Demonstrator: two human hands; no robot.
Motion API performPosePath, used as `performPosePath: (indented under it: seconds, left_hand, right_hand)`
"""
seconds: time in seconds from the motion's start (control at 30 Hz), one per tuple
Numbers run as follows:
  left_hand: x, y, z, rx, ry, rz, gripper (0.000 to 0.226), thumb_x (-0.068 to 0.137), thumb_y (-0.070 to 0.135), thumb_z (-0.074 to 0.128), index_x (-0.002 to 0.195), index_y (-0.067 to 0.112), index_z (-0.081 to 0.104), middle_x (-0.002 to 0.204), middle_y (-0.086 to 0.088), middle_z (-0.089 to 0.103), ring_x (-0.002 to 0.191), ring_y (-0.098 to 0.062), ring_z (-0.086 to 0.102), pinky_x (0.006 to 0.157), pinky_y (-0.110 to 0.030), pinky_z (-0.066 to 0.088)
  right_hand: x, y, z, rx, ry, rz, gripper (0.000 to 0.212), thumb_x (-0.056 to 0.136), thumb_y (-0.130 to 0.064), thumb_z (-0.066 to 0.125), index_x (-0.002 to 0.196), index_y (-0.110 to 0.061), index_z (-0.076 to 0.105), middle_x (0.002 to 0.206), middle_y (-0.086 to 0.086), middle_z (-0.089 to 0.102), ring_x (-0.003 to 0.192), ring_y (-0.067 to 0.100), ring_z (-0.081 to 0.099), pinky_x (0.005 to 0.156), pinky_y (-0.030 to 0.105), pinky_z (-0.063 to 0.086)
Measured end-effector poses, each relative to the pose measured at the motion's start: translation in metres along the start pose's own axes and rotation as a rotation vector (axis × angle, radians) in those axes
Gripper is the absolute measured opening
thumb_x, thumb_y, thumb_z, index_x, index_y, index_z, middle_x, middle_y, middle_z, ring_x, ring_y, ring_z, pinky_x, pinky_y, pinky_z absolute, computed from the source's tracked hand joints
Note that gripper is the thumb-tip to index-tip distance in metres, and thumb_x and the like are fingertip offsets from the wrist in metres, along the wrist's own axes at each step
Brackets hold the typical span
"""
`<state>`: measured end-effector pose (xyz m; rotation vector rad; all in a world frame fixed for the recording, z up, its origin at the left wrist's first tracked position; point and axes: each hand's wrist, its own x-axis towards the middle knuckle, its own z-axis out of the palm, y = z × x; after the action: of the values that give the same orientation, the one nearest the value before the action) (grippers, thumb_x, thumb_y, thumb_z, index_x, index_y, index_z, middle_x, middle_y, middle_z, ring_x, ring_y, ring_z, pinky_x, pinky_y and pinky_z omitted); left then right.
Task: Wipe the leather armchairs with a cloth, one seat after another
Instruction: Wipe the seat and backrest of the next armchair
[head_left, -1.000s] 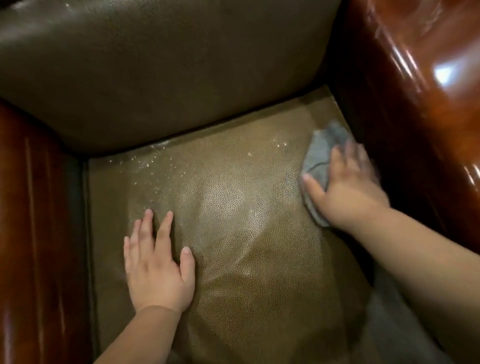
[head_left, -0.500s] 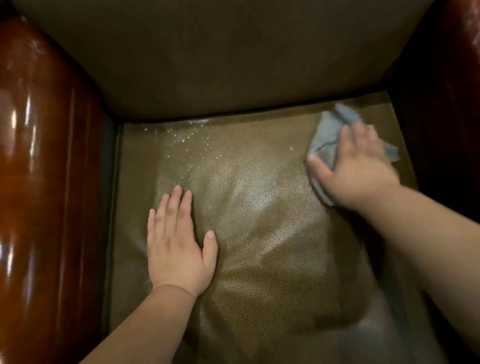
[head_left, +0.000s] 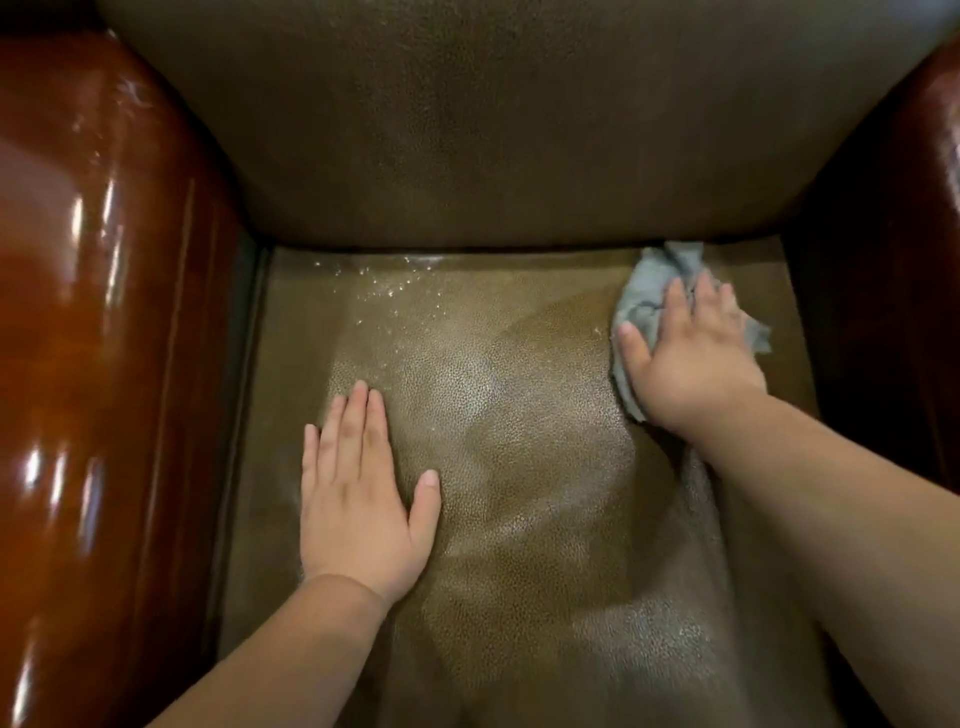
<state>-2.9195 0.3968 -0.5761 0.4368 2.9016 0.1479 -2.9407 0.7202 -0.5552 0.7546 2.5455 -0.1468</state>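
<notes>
Here, head view down into one leather armchair. Seat cushion (head_left: 519, 467) olive-brown, pebbled grain, glossy sheen across centre of frame. Backrest (head_left: 493, 130) darker brown, fills upper middle. Glossy reddish wooden armrest (head_left: 93, 312) along left edge; second glossy armrest (head_left: 924, 218) in shadow at upper right.

Left hand (head_left: 358, 499) in lower-left centre, flat on seat cushion, palm down, fingers straight and close together, thumb spread out to the right. Holds nothing, just rests on the leather. Bare forearm runs down to bottom left of frame.

Right hand (head_left: 685, 358) at right centre, pressed down on grey cloth (head_left: 649, 291), fingers fairly straight and pointing toward backrest, thumb out to the left on cloth edge. Fingers slightly blurred, so exact curl hard to tell. Bare forearm runs to lower right corner.

Cloth crumpled, lies on back right part of seat cushion, top end reaching the seam under backrest, near right armrest but apart from it. Pokes out above the fingers, to the left under thumb, and as a ragged corner to the right of the hand.

Small shiny droplets (head_left: 395, 286) scattered on seat cushion at upper centre, just below backrest seam, well left of cloth. Hands well apart, sheen patch between them.
</notes>
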Motion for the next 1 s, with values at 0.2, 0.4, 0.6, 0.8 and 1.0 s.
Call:
performPosePath:
  seconds: [0.2, 0.4, 0.6, 0.8, 1.0]
  left_hand:
    - [0.047, -0.003, -0.035, -0.304, 0.101, -0.235, 0.072, 0.1, 0.047, 0.048, 0.162, 0.015, 0.033, 0.172, -0.004, 0.025, 0.159, -0.023, 0.019, 0.13, -0.04, 0.012]
    - [0.082, -0.012, -0.006, -0.119, 0.084, -0.304, 0.078, 0.101, 0.048, 0.041, 0.167, 0.013, 0.018, 0.175, -0.008, 0.014, 0.162, -0.024, 0.008, 0.132, -0.046, 0.005]
    - [0.082, -0.013, 0.004, -0.121, 0.133, -0.287, 0.083, 0.092, 0.046, 0.038, 0.164, 0.008, 0.023, 0.173, -0.013, 0.02, 0.161, -0.028, 0.013, 0.132, -0.048, 0.006]
    - [0.081, -0.011, 0.005, -0.111, 0.107, -0.28, 0.085, 0.091, 0.048, 0.036, 0.165, 0.009, 0.02, 0.174, -0.012, 0.017, 0.162, -0.028, 0.009, 0.132, -0.05, 0.006]
    - [0.083, -0.017, 0.015, -0.082, 0.08, -0.278, 0.087, 0.091, 0.049, 0.036, 0.167, 0.01, 0.016, 0.176, -0.01, 0.012, 0.162, -0.026, 0.004, 0.132, -0.046, -0.001]
  right_hand:
    - [-0.077, -0.052, 0.018, -0.13, -0.072, -0.525, 0.089, 0.095, -0.071, 0.004, 0.164, -0.016, -0.009, 0.169, 0.022, -0.019, 0.154, 0.041, -0.024, 0.126, 0.052, -0.011]
    - [0.04, 0.034, 0.001, 0.004, 0.065, 0.124, 0.096, 0.096, -0.066, 0.008, 0.162, 0.004, 0.01, 0.169, 0.029, 0.004, 0.157, 0.044, 0.002, 0.128, 0.05, 0.002]
    - [0.06, -0.017, -0.001, 0.107, 0.098, 0.157, 0.091, 0.101, -0.064, 0.024, 0.161, 0.004, 0.017, 0.166, 0.032, 0.012, 0.156, 0.044, 0.004, 0.128, 0.053, 0.001]
    - [0.043, 0.014, -0.016, -0.074, 0.094, -0.174, 0.086, 0.098, -0.07, 0.019, 0.159, -0.009, 0.029, 0.165, 0.017, 0.029, 0.156, 0.035, 0.015, 0.129, 0.049, 0.011]
    - [0.019, -0.126, -0.001, -0.023, 0.043, -0.02, 0.087, 0.103, -0.061, 0.013, 0.162, 0.002, 0.01, 0.167, 0.032, 0.008, 0.156, 0.047, -0.001, 0.126, 0.058, 0.0]
